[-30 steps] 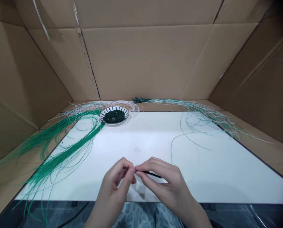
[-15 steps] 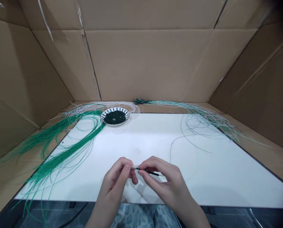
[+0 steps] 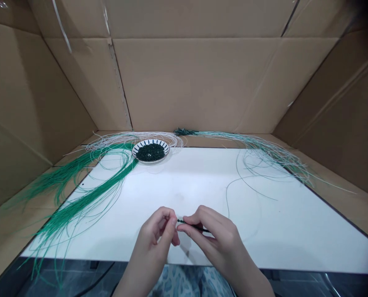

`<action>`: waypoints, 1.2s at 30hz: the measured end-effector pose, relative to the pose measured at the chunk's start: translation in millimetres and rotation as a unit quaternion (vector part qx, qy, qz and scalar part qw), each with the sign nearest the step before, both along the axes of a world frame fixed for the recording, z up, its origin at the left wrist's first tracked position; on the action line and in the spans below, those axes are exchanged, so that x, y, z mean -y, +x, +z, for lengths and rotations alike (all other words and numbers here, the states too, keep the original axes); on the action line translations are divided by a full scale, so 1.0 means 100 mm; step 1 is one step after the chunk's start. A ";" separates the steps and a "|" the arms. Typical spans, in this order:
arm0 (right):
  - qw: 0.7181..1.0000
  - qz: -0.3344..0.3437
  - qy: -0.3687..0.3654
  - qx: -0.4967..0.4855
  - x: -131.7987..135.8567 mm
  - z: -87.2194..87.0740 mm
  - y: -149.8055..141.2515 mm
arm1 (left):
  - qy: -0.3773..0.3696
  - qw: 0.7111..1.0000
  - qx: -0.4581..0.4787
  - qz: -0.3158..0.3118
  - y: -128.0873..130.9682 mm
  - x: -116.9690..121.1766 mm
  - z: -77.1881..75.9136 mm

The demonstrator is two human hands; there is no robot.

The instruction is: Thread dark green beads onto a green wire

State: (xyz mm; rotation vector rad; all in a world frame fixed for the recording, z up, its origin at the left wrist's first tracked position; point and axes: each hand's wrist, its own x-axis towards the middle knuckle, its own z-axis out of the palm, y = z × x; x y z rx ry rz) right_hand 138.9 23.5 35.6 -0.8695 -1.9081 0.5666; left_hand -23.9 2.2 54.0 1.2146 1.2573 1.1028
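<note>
Below the dark beaded strand (image 3: 194,226), a mottled blue-grey fabric (image 3: 184,282) is seen past the near edge of the white counter (image 3: 273,235). The strand is held just above the counter, low and central in the view. Its long axis lies nearly level, sloping slightly down toward the person's right. Its thin tip points left, and its other end is run in under the fingers of the right hand (image 3: 216,243). That hand is closed in a pinch, with thumb and fingers grasping the strand. The left hand (image 3: 154,237) is curled, its fingertips gathered just beside the strand's tip; whether anything is gripped there cannot be told. The step in hand is judged to be fine two-handed work at the strand's end, and a steady pinch appears to be called for.

To the right of the strand, a single thin wire (image 3: 233,185) curves across the counter, with a loose sheaf of green and pale wires (image 3: 264,154) beyond it. To its left sprawls a thick bundle of green wires (image 3: 85,205). Well beyond the strand, a small patterned dish (image 3: 151,161) holds dark green beads (image 3: 146,152). Farthest off stand cardboard walls (image 3: 184,82).
</note>
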 end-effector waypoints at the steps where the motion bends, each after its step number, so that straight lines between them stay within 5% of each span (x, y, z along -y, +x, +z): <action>1: 1.000 -0.011 0.009 0.009 0.00 -0.01 0.01 | 0.000 1.000 -0.008 0.004 0.00 0.00 0.00; 9: 0.997 0.012 0.071 -0.001 -0.01 0.01 0.07 | 0.017 0.999 -0.014 0.035 -0.07 -0.03 -0.01; 36: 0.999 -0.016 -0.023 0.019 0.01 -0.11 0.25 | 0.001 0.998 -0.003 0.068 -0.18 -0.08 -0.01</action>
